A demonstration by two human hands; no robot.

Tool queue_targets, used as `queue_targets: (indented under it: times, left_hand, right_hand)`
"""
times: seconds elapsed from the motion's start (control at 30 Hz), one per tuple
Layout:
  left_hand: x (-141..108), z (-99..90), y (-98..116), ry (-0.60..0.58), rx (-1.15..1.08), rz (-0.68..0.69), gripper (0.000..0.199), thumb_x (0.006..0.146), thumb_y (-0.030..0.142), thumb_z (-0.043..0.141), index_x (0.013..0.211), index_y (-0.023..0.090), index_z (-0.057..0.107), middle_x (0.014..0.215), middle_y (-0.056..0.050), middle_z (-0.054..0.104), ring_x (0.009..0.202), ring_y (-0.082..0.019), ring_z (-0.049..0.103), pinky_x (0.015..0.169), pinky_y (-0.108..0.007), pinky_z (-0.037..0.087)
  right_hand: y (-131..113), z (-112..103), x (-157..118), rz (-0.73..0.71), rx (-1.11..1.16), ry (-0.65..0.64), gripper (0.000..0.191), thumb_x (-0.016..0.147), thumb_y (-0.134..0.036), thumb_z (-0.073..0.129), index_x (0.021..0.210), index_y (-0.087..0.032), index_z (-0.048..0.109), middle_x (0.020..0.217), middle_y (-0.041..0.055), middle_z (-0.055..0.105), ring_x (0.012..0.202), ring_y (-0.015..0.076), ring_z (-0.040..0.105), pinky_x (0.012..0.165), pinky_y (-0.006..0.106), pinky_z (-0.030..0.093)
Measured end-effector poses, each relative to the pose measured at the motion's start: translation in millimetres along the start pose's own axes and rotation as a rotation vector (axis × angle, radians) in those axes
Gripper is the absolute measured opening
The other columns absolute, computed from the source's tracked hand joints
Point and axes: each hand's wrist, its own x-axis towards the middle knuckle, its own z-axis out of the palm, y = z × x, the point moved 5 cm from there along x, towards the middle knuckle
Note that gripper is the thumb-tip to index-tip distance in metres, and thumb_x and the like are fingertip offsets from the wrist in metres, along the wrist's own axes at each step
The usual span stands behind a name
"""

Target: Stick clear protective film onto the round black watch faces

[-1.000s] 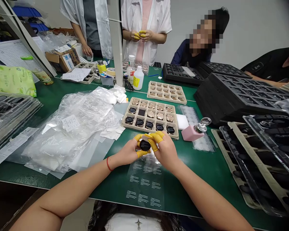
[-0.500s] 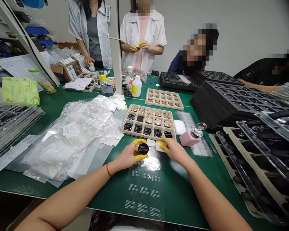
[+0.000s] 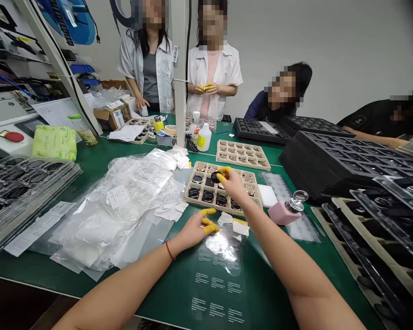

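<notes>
Over on the green worktop (image 3: 165, 293), the beige tray (image 3: 206, 206) lies near the far edge, with black-faced discs (image 3: 208, 196) along its front and copper-coloured discs (image 3: 201, 168) filling the back, so by the look of it, copper still takes up the larger share. The right hand (image 3: 232, 183) pinches a black disc (image 3: 215, 177) just above the tray's middle, between yellow finger cots (image 3: 223, 171), while the left hand (image 3: 194, 230), empty and loosely spread, rests on the worktop just off the tray's front edge.
</notes>
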Motion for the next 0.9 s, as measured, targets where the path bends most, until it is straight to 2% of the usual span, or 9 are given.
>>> queue_targets:
  times: [0.1, 0.2, 0.27, 0.37, 0.47, 0.57, 0.73, 0.8, 0.9]
  left_hand:
    - [2, -1.3, -2, -0.022, -0.044, -0.033, 0.048, 0.076, 0.028, 0.064, 0.118, 0.01, 0.049, 0.085, -0.01, 0.069, 0.08, -0.021, 0.066, 0.081, -0.039, 0.05]
    - [0, -1.7, 4, -0.037, -0.035, -0.026, 0.047, 0.077, 0.029, 0.063, 0.118, 0.009, 0.049, 0.086, -0.011, 0.069, 0.082, -0.022, 0.066, 0.08, -0.039, 0.05]
    - [-1, -2.0, 8, -0.031, -0.031, -0.024, 0.046, 0.077, 0.028, 0.062, 0.118, 0.009, 0.049, 0.086, -0.011, 0.069, 0.083, -0.022, 0.066, 0.08, -0.039, 0.049]
    - [-3, -0.1, 10, -0.031, -0.036, -0.027, 0.045, 0.076, 0.028, 0.064, 0.115, 0.01, 0.051, 0.083, -0.01, 0.069, 0.083, -0.023, 0.066, 0.08, -0.039, 0.049]
    - [-2, 3.5, 7, -0.051, -0.06, -0.031, 0.047, 0.075, 0.03, 0.065, 0.115, 0.01, 0.052, 0.079, -0.009, 0.068, 0.083, -0.023, 0.066, 0.081, -0.039, 0.048]
    - [0, 3.4, 3, -0.043, -0.106, -0.044, 0.049, 0.074, 0.033, 0.066, 0.114, 0.01, 0.051, 0.08, -0.009, 0.068, 0.082, -0.022, 0.066, 0.083, -0.04, 0.048]
    - [-1, -1.3, 5, -0.018, -0.255, -0.039, 0.063, 0.074, 0.045, 0.066, 0.122, 0.012, 0.042, 0.077, -0.007, 0.068, 0.078, -0.02, 0.067, 0.084, -0.04, 0.048]
    - [-3, 1.5, 9, -0.096, -0.319, -0.002, 0.068, 0.075, 0.049, 0.064, 0.127, 0.013, 0.038, 0.078, -0.007, 0.067, 0.077, -0.02, 0.066, 0.082, -0.041, 0.05]
    - [-7, 9.7, 14, -0.249, -0.362, 0.057, 0.062, 0.075, 0.046, 0.066, 0.125, 0.017, 0.044, 0.094, -0.009, 0.065, 0.078, -0.018, 0.065, 0.082, -0.041, 0.051]
  right_hand:
    - [11, 19, 34, 0.043, -0.115, 0.002, 0.026, 0.085, -0.018, 0.045, 0.106, -0.012, 0.06, 0.097, 0.0092, 0.063, 0.085, 0.0174, 0.057, 0.075, 0.029, 0.045]
    - [23, 30, 41, 0.067, -0.251, -0.017, 0.023, 0.083, -0.016, 0.048, 0.098, -0.013, 0.066, 0.099, 0.0116, 0.062, 0.095, 0.0205, 0.054, 0.081, 0.031, 0.042]
    - [34, 25, 39, 0.109, -0.343, -0.02, 0.023, 0.083, -0.018, 0.049, 0.096, -0.012, 0.067, 0.102, 0.0154, 0.06, 0.1, 0.0238, 0.052, 0.083, 0.034, 0.041]
    - [55, 15, 36, 0.189, -0.433, -0.074, 0.014, 0.076, -0.018, 0.059, 0.082, -0.01, 0.067, 0.093, 0.018, 0.061, 0.096, 0.0273, 0.054, 0.08, 0.036, 0.041]
    - [68, 9, 37, 0.219, -0.431, -0.122, 0.009, 0.068, -0.018, 0.066, 0.074, -0.011, 0.065, 0.084, 0.0149, 0.062, 0.086, 0.0247, 0.057, 0.073, 0.031, 0.041]
    - [66, 7, 31, 0.206, -0.366, -0.107, 0.011, 0.068, -0.019, 0.065, 0.075, -0.012, 0.061, 0.079, 0.0103, 0.062, 0.075, 0.0201, 0.057, 0.064, 0.027, 0.04]
    - [25, -5, -22, 0.058, -0.197, -0.019, 0.006, 0.078, -0.02, 0.053, 0.083, -0.016, 0.054, 0.078, 0.002, 0.058, 0.07, 0.0148, 0.055, 0.062, 0.025, 0.042]
    - [1, -8, -56, -0.106, 0.0, -0.032, 0.003, 0.078, -0.019, 0.053, 0.081, -0.018, 0.052, 0.075, 0.0002, 0.056, 0.066, 0.0145, 0.054, 0.06, 0.026, 0.044]
    - [-25, -11, -102, -0.358, 0.188, -0.071, 0.011, 0.075, -0.012, 0.049, 0.078, -0.022, 0.05, 0.076, 0.0012, 0.056, 0.068, 0.0173, 0.054, 0.06, 0.031, 0.049]
